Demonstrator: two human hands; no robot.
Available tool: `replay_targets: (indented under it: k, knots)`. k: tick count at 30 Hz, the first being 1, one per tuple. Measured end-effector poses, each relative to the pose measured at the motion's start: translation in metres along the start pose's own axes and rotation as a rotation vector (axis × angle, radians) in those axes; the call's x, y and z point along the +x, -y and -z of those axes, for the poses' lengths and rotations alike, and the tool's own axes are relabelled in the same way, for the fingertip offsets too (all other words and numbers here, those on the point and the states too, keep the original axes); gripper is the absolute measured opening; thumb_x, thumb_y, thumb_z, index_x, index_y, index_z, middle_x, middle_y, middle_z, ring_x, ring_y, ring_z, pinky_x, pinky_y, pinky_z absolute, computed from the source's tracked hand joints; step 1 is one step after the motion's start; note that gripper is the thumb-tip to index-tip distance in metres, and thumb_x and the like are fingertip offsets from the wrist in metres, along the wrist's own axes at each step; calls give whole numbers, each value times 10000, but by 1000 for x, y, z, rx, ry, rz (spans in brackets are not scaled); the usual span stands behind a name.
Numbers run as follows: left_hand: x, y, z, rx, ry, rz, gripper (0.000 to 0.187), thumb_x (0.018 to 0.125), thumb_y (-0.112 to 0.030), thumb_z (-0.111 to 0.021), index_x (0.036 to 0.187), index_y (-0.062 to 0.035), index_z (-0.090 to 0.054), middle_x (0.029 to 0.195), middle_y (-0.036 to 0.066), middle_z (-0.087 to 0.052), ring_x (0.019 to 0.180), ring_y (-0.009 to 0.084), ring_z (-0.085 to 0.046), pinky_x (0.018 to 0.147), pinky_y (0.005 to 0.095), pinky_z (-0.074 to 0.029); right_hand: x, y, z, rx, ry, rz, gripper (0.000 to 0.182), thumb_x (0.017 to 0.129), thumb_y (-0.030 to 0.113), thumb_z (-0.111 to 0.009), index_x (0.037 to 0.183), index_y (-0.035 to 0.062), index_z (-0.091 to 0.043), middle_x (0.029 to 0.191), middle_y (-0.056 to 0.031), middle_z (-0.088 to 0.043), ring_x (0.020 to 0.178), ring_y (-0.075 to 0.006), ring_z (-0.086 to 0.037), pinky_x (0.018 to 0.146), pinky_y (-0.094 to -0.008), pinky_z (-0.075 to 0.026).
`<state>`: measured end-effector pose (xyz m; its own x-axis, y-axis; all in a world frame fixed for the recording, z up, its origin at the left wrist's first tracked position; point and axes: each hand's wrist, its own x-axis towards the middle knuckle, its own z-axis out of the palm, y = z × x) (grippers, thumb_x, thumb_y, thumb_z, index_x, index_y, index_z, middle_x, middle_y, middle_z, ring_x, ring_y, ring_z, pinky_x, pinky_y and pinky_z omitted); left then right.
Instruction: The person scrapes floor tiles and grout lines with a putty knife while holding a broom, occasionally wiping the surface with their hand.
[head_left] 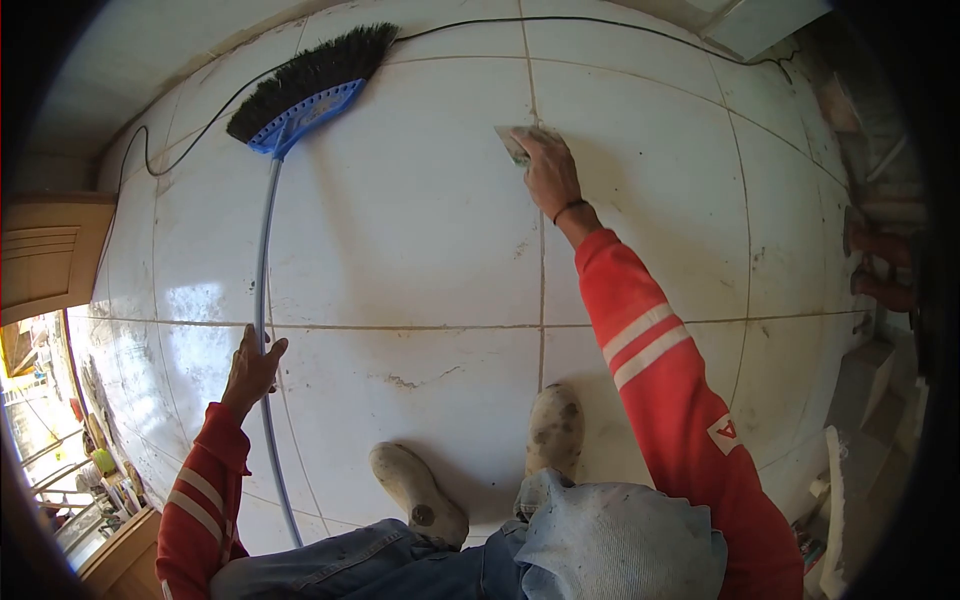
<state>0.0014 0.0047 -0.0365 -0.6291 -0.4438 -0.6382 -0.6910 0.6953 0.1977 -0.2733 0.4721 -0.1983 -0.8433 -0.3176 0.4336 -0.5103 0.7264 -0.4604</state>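
Observation:
My left hand [250, 372] is closed around the grey handle of a broom [268, 225]. The broom's blue head [308, 112] and black bristles lie on the tiled floor [430, 220] at the upper left. Far forward, my right hand [552, 178] grips a thin, flat, greyish-green scraper [512, 146] against the floor, close to a joint between tiles. The fingers cover much of the scraper, so its full shape is hidden. Small dark specks and smudges mark the white tiles around both hands.
A black cable [600, 22] runs along the far wall and past the broom head. My boots [556, 425] stand on the tiles below. A wooden door [50, 250] is at the left, by a bright opening with clutter. Blocks [862, 385] and other objects line the right edge.

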Motion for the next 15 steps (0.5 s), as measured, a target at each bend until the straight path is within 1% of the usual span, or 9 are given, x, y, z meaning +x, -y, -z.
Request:
replay_targets:
  k: [2, 3, 5, 6, 8, 9, 12, 14, 15]
  knots:
    - [1, 7, -4, 20, -88, -39, 655, 1016, -435, -680, 1379, 72, -478, 1177, 275, -658, 818, 332, -744, 551, 399, -646, -43, 24, 16, 22, -5, 35, 479, 878, -79, -608, 1336, 33, -699, 1289, -217, -707, 1291, -424, -604, 1161, -499, -449]
    - [0, 5, -2, 14, -90, -37, 655, 1016, -435, -680, 1379, 72, -478, 1177, 275, -658, 818, 332, -744, 551, 399, -646, -73, 38, 24, 29, 21, 2, 518, 871, -95, -602, 1366, 37, -683, 1319, -224, -691, 1316, -429, -586, 1175, -503, -440]
    - [-1, -2, 5, 31, 47, 31, 837, 1018, -447, -672, 1573, 94, -357, 1294, 299, -640, 936, 358, -759, 580, 399, -657, -131, 77, 48, 43, 102, -86, 575, 865, -111, -595, 1414, 46, -659, 1390, -240, -650, 1365, -436, -548, 1204, -512, -419]
    - [-1, 2, 3, 31, 47, 32, 837, 1018, -447, -672, 1573, 94, -357, 1294, 299, -640, 936, 358, -759, 580, 399, -657, -155, 99, 62, 54, 158, -140, 593, 865, -112, -594, 1433, 53, -652, 1432, -248, -624, 1389, -438, -527, 1219, -518, -407]
    - [1, 10, -2, 15, -51, -27, 828, 1019, -446, -669, 1546, 119, -369, 1286, 301, -641, 903, 352, -762, 585, 404, -659, -199, 126, 76, 55, 205, -160, 604, 871, -108, -599, 1450, 59, -641, 1457, -253, -604, 1403, -441, -514, 1233, -527, -392]
    - [-1, 9, -1, 18, -54, -32, 828, 1019, -446, -669, 1546, 119, -369, 1286, 301, -641, 903, 352, -762, 585, 404, -659, -206, 132, 81, 51, 250, -179, 614, 877, -105, -603, 1467, 66, -630, 1482, -259, -584, 1417, -444, -501, 1246, -535, -377]
    - [-7, -4, 1, 25, -23, -15, 794, 1023, -440, -661, 1513, 124, -395, 1288, 309, -644, 869, 343, -760, 582, 409, -653, -202, 135, 76, 27, 248, -196, 603, 910, -72, -605, 1491, 85, -613, 1482, -263, -581, 1426, -443, -498, 1265, -551, -350]
    - [-9, -9, 4, 12, 25, 1, 748, 1019, -443, -663, 1453, 123, -436, 1215, 307, -668, 808, 333, -755, 575, 412, -647, -197, 137, 72, 11, 237, -189, 608, 912, -61, -609, 1501, 91, -604, 1484, -265, -578, 1431, -441, -495, 1268, -554, -345]
    - [-8, -9, 4, 12, 25, 0, 748, 1019, -443, -663, 1453, 123, -436, 1215, 307, -668, 808, 333, -755, 575, 412, -647, -196, 138, 71, -4, 230, -174, 614, 915, -50, -614, 1511, 97, -596, 1487, -268, -576, 1437, -438, -491, 1270, -558, -339]
